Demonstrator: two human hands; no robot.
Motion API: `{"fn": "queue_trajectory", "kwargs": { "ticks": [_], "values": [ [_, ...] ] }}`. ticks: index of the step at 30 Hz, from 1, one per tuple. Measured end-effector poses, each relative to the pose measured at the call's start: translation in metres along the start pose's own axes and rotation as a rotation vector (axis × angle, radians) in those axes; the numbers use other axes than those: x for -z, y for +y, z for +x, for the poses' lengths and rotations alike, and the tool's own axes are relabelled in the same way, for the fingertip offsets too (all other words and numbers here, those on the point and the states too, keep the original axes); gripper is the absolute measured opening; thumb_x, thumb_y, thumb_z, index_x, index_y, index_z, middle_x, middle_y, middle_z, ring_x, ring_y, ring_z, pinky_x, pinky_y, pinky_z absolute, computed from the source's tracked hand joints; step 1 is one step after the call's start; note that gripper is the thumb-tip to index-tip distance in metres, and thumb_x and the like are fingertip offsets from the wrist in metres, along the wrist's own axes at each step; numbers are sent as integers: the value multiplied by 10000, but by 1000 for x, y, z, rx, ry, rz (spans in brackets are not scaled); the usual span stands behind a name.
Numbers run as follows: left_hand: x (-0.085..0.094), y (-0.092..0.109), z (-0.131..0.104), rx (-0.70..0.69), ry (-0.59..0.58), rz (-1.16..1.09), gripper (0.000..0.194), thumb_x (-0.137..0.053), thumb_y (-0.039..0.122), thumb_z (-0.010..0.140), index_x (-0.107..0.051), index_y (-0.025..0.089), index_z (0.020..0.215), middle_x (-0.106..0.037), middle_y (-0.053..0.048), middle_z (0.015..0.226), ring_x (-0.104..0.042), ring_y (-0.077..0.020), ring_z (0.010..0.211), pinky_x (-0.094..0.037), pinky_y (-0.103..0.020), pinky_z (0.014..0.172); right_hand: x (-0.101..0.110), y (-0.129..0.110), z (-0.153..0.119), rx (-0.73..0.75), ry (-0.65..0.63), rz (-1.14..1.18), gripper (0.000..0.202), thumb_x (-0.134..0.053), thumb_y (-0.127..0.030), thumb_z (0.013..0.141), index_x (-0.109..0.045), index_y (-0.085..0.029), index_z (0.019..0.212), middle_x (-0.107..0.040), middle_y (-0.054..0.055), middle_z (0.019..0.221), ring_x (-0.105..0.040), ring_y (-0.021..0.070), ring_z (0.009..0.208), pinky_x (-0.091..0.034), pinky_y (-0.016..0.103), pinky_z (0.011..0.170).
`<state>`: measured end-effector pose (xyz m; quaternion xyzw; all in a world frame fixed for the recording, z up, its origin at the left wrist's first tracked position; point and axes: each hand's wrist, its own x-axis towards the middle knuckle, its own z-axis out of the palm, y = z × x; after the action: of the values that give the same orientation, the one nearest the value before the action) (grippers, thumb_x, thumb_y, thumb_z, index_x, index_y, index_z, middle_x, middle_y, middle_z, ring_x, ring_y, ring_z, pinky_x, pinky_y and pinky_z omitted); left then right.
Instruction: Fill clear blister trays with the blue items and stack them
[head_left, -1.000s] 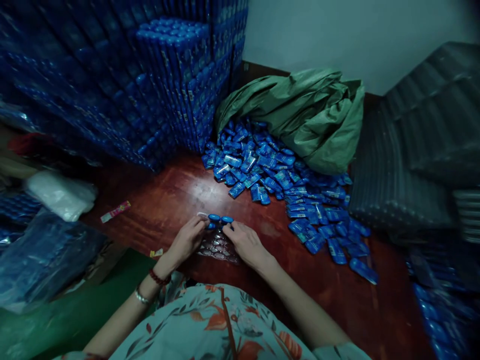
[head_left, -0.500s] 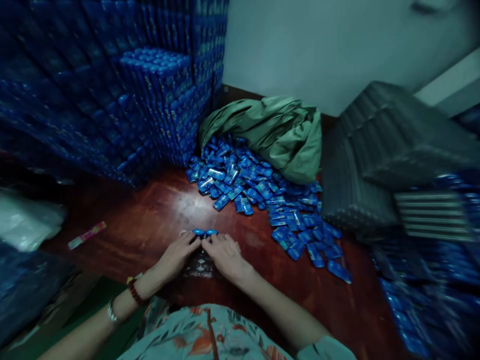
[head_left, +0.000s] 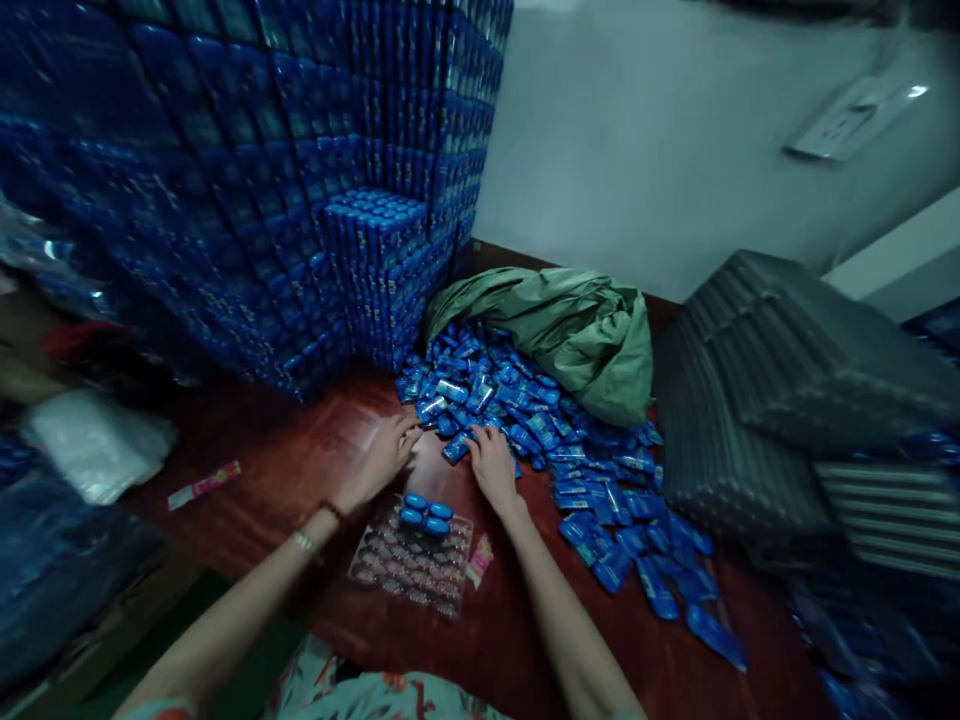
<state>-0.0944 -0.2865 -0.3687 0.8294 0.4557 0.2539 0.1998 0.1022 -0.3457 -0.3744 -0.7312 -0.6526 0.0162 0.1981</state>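
A clear plastic tray (head_left: 409, 568) with rows of cups lies on the red-brown table (head_left: 330, 430). Several blue packs (head_left: 426, 513) stand in its far end. Beyond the tray, my left hand (head_left: 393, 448) hovers at the near left edge of the pile of blue packets (head_left: 517, 385), its fingers apart and nothing in them. My right hand (head_left: 491, 460) reaches to the pile's near edge with fingers spread, next to a loose blue packet (head_left: 455, 447). Whether its fingertips touch that packet is unclear.
A green sack (head_left: 562, 320) lies behind the pile. Stacked blue packs (head_left: 382, 270) rise at the left, dark trays (head_left: 810, 350) at the right. Pink strips lie left (head_left: 204, 485) and right (head_left: 480, 560) of the clear tray. At far left is a white plastic bag (head_left: 97, 440).
Both hands have left the blue packs in the tray and moved forward to the pile, opening up. The view has shifted, with the scene lower and the tray now uncovered.
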Motion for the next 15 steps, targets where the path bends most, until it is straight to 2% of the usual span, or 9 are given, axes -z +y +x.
{"fn": "queue_trajectory", "kwargs": {
  "ticks": [3, 6, 10, 15],
  "values": [
    [-11, -2, 55, 11, -39, 73, 311, -536, 315, 865, -563, 138, 1120, -573, -128, 1052, -554, -238, 977, -448, -358, 859, -7, -7, 23, -5, -103, -65, 421, -531, -315, 870, -480, -204, 1274, -518, 132, 1174, -536, 255, 1005, -464, 348, 769],
    [-23, -5, 75, 6, -71, 90, 333, -573, 262, 838, -557, 118, 1138, -564, -150, 1043, -565, -262, 943, -459, -377, 813, -10, -8, 12, -9, -157, 21, 492, -571, -297, 842, -433, -199, 1304, -499, 130, 1189, -548, 258, 1024, -469, 341, 777],
    [-28, -21, 57, -21, -105, 65, 322, -539, 177, 844, -576, 172, 1164, -530, -119, 1087, -547, -231, 964, -464, -362, 835, -11, 7, -25, -41, -209, 208, 389, -558, -301, 838, -502, -206, 1210, -529, 100, 1125, -570, 231, 991, -466, 343, 805],
    [-10, -46, 0, 13, -68, -28, 303, -497, 165, 852, -598, 175, 1138, -517, -82, 1028, -546, -200, 966, -464, -371, 883, -5, 28, -62, -169, -232, 392, 337, -653, -314, 720, -580, -185, 1023, -581, 53, 917, -577, 195, 820, -463, 338, 752]
  ]
}}
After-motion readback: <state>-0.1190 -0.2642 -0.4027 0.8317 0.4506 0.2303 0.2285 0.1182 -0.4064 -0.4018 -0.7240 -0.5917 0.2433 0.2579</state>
